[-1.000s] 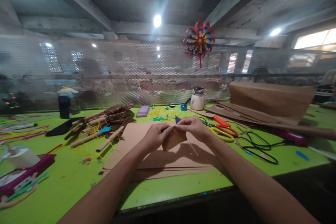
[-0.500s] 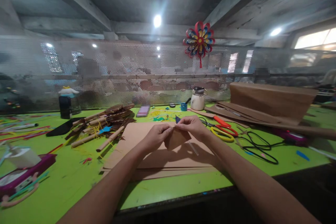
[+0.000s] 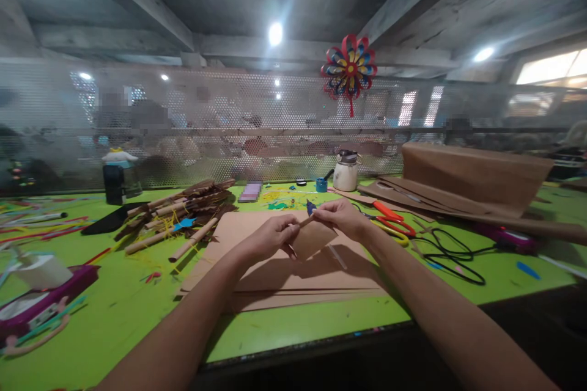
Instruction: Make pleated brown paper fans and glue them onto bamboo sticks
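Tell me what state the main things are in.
Left hand: pinching small paper piece.
Right hand: pinching its upper edge.
Small paper piece: held up, tilted.
Large paper sheets: stacked flat.
White jug: upright, lid on.
Black cable: loosely coiled.
Flower ornament: hanging.
Ceiling light: lit.

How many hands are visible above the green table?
2: the left hand and the right hand, both on the small brown paper. Others may be hidden behind the screen.
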The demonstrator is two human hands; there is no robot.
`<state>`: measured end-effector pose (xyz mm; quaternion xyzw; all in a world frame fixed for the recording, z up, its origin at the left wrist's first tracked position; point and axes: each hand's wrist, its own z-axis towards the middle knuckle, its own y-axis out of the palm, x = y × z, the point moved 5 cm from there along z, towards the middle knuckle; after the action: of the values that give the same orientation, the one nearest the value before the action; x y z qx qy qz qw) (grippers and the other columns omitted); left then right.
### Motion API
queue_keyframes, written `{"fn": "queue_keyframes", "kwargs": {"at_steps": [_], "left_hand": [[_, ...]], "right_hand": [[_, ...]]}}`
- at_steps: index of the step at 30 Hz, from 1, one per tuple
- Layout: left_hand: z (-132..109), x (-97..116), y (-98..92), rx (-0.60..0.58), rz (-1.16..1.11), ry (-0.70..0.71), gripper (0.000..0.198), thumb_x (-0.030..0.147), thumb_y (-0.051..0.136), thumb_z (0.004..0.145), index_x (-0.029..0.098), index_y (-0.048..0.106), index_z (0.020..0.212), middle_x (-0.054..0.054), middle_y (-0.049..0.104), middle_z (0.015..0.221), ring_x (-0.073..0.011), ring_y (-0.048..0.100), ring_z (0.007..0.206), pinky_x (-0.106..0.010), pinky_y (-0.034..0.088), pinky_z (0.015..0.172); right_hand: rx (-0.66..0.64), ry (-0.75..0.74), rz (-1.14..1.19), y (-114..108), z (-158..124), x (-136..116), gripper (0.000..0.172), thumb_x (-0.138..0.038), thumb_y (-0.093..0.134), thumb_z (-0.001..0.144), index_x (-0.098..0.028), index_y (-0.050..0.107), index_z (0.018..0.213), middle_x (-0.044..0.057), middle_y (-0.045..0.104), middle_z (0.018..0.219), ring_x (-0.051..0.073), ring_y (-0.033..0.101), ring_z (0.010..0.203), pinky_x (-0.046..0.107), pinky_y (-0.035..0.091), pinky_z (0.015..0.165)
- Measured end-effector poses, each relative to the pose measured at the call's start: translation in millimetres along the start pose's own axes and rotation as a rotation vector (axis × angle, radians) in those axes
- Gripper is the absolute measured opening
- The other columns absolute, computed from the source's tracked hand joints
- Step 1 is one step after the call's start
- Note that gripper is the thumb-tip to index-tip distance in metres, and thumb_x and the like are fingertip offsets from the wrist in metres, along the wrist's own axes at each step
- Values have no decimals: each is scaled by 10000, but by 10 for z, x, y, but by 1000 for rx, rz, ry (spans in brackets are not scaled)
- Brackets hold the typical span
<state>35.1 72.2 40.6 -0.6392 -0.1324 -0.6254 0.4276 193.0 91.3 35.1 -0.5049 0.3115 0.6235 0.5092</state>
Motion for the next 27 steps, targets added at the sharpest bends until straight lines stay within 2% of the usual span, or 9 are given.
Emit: {"fn": "queue_keyframes", "kwargs": {"at_steps": [6,9,12,15,18,22,24,27], "left_hand": [[-9,54,-79,139,154,2,312,438,498,782,158,422,666,44,482,474,-108,526,393,-213,422,369],[-10,66,-90,148,165,21,303,428,502,778,152,440,670,44,492,463,-95,508,382,-193,399,358],[-3,55,-79,135,160,42,296,418,491,787,146,451,677,42,491,471,-102,529,411,-185,388,359],[6,45,-77,133,158,53,291,402,486,797,138,461,678,41,481,473,-99,519,404,-178,366,349],[12,46,-88,112,100,54,281,392,500,794,120,499,723,36,480,541,-90,522,439,-205,417,410],[2,44,-97,18,-41,37,295,405,543,773,114,546,822,-6,519,705,-120,569,609,-285,495,588],[-12,41,-107,-2,-82,22,291,397,562,768,117,557,847,-26,537,766,-132,565,682,-303,496,651],[-34,40,-120,7,-128,4,279,383,583,759,120,563,852,-32,547,787,-132,548,716,-301,484,680]], "right_hand": [[-9,1,6,-38,-8,-20,354,-450,644,675,-102,591,630,-61,387,491,40,292,445,194,208,440],[32,-3,-30,-25,-19,-38,352,-451,647,666,-102,609,659,-55,418,488,44,314,438,193,240,440],[68,-27,-91,36,-28,-56,331,-430,670,643,-107,635,708,-20,518,554,67,409,482,202,310,478],[94,-33,-118,94,-32,-58,307,-394,709,597,-107,627,668,-3,552,582,84,458,512,210,341,503],[113,-23,-88,88,-33,-52,321,-420,689,612,-109,611,640,-29,492,508,69,408,456,202,305,463],[66,-22,-102,40,-21,-38,372,-473,628,670,-110,589,603,-55,397,447,49,318,413,189,226,421],[16,-20,-90,34,-10,-24,386,-490,614,680,-106,615,648,-48,415,464,56,335,425,190,238,425],[-30,4,-48,35,1,-2,427,-503,599,693,-106,657,841,-15,505,548,84,426,482,201,309,459]]}}
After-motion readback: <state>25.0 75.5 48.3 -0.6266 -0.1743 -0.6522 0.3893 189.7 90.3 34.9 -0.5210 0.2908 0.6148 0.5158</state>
